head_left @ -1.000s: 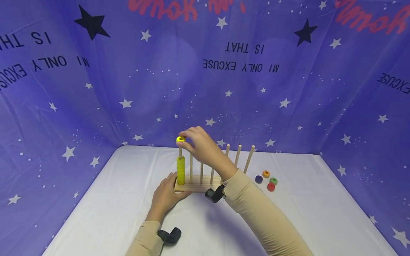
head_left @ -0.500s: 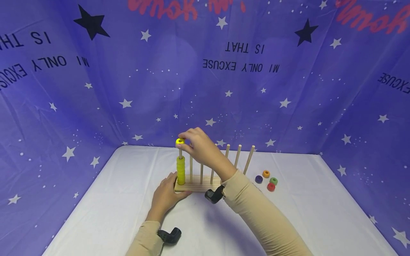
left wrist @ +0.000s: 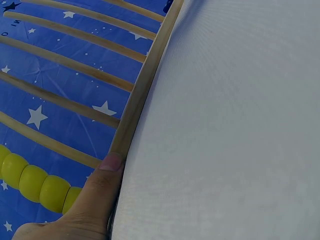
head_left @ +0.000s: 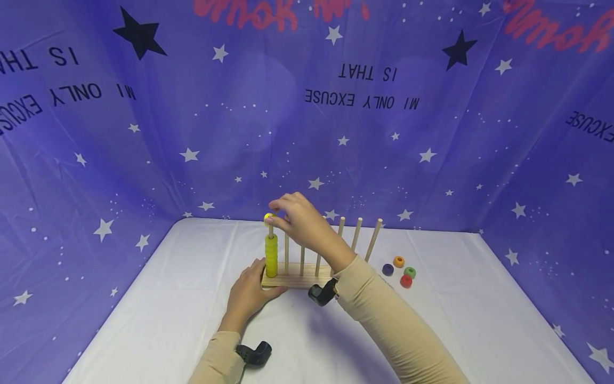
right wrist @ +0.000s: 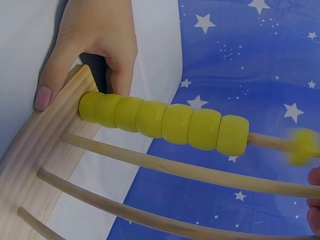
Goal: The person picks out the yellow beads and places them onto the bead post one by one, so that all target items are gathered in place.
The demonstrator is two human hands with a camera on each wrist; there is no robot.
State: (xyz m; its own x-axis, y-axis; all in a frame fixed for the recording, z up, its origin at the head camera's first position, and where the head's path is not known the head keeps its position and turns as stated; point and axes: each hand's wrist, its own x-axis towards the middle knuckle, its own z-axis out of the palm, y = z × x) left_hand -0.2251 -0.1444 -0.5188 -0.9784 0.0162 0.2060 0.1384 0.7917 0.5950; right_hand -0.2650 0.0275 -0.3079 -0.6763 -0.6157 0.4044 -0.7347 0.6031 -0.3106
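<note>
A wooden abacus (head_left: 299, 280) with upright rods stands on the table. Its leftmost rod carries a stack of yellow beads (right wrist: 175, 124). Higher on that rod, a single yellow bead (right wrist: 302, 147) is threaded and blurred by motion. My right hand (head_left: 304, 221) is at the rod's top, thumb and index finger parted. In the right wrist view its fingertips (right wrist: 314, 187) show at the edge, apart from the blurred bead. My left hand (head_left: 247, 290) grips the left end of the abacus base, thumb (left wrist: 100, 187) along the front edge and fingers behind.
Right of the abacus lie loose beads: orange (head_left: 398, 261), purple (head_left: 387, 270), green (head_left: 410, 272) and red (head_left: 406, 281). The other visible rods (head_left: 373, 240) carry no beads. A blue star-patterned cloth (head_left: 364, 160) hangs around the white table (head_left: 460, 309).
The upper yellow bead has gone from between my right thumb and index finger onto the rod and moved slightly down. My right fingers have parted. My left hand has stayed in place.
</note>
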